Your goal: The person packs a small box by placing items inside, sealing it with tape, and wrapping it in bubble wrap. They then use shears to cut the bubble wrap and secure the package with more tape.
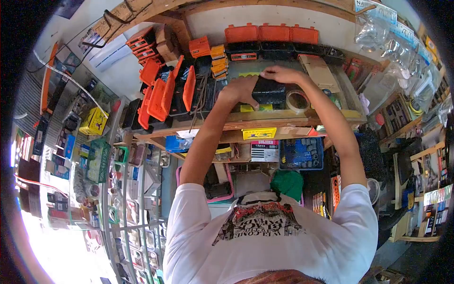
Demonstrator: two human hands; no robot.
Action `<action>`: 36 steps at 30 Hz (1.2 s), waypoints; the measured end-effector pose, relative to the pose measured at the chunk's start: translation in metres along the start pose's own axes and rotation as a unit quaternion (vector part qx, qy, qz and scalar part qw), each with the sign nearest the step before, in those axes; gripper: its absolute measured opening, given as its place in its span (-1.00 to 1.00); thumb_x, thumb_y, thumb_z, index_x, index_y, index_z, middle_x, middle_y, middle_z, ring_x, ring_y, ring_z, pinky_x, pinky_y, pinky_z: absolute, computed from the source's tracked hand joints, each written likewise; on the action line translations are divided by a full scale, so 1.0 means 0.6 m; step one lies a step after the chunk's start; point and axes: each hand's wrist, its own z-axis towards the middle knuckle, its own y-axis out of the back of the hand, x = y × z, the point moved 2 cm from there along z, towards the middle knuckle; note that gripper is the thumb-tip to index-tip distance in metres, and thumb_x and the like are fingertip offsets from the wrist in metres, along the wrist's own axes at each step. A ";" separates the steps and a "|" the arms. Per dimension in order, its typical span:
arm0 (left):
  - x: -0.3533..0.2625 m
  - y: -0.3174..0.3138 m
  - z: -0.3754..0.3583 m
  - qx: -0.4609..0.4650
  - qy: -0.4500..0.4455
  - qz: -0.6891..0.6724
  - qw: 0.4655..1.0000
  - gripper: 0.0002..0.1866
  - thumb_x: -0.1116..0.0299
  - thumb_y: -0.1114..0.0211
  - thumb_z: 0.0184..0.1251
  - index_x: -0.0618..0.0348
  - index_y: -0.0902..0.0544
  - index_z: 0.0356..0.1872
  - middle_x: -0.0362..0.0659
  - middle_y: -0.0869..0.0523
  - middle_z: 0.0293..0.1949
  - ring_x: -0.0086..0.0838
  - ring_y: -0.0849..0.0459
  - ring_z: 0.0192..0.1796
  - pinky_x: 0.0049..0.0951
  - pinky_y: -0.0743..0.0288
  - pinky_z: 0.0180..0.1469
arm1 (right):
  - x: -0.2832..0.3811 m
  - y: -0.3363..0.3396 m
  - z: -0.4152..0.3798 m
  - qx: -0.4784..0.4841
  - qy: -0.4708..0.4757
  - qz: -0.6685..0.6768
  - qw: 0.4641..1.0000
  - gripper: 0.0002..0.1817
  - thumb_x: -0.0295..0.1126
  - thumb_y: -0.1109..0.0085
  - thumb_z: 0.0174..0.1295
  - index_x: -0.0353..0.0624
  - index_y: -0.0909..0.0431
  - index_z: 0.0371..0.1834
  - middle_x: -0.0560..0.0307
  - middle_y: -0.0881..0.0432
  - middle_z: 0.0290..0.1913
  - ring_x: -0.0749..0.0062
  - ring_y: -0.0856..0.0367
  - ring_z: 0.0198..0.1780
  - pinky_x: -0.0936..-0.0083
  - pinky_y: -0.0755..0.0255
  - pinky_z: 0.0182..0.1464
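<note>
A black, shiny block-shaped package, seemingly wrapped in plastic, lies on the wooden counter with yellow pieces showing at its near and far edges. My left hand grips its left end, thumb at the near side and fingers toward the far side. At the far edge, my right hand has its fingers bent and pressed together; what they pinch is too small to make out. A roll of tape lies just right of the package, below my right forearm.
Open orange-lidded cases stand on the left, and more cases line the back. Cardboard pieces lie at the right. Under the counter sits a blue crate of grey fittings. Packed shelves flank both sides.
</note>
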 end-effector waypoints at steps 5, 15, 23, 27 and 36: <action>0.011 -0.010 0.013 0.012 0.022 0.022 0.999 0.03 -0.06 -0.71 -0.33 0.31 -0.43 0.19 0.21 -0.64 0.13 0.16 -0.61 0.23 0.09 -0.47 0.22 | 0.032 0.020 -0.030 -0.084 0.016 -0.068 0.994 -0.42 0.10 -0.03 0.49 -0.21 -0.60 0.21 -0.18 -0.66 0.20 -0.02 -0.60 0.26 0.18 -0.44 0.29; 0.019 -0.025 0.022 -0.013 0.078 0.093 0.993 0.18 -0.20 -0.68 -0.29 0.28 -0.34 0.37 0.20 -0.52 0.27 0.15 -0.44 0.39 0.24 -0.32 0.33 | 0.076 -0.012 -0.263 -0.032 -0.069 -0.186 0.980 -0.70 -0.11 -0.30 0.32 -0.14 -0.72 -0.25 -0.08 -0.77 -0.23 0.04 -0.74 -0.03 0.12 -0.52 0.10; -0.055 0.045 -0.041 -0.261 -0.005 0.036 0.965 0.14 -0.18 -0.55 0.05 0.29 -0.18 0.51 0.26 -0.42 0.36 0.17 -0.39 0.41 0.18 -0.22 0.43 | 0.075 -0.047 -0.344 -0.339 0.086 -0.235 0.907 -0.78 -0.30 -0.38 0.25 -0.12 -0.70 -0.09 0.10 -0.70 -0.12 0.10 -0.56 0.02 0.13 -0.29 0.13; -0.145 0.058 -0.126 -0.259 -0.059 -0.290 0.919 -0.21 0.19 -0.45 0.35 0.27 -0.26 0.48 0.14 -0.59 0.17 -0.12 -0.54 0.28 -0.10 -0.40 0.35 | 0.162 -0.046 -0.405 -0.393 0.157 -0.212 0.881 -0.75 -0.41 -0.45 0.13 -0.10 -0.75 -0.10 0.22 -0.64 -0.14 0.20 -0.50 -0.12 0.22 -0.32 0.06; -0.246 0.007 -0.208 -0.230 -0.043 -0.641 0.731 -0.45 0.52 -0.26 0.51 0.34 -0.33 0.45 0.00 -0.67 0.14 -0.38 -0.70 0.11 -0.34 -0.61 0.21 | 0.276 -0.105 -0.434 -0.396 0.251 -0.293 0.833 -0.64 -0.43 -0.57 -0.11 0.12 -0.84 -0.16 0.44 -0.58 -0.13 0.42 -0.47 -0.10 0.25 -0.38 0.04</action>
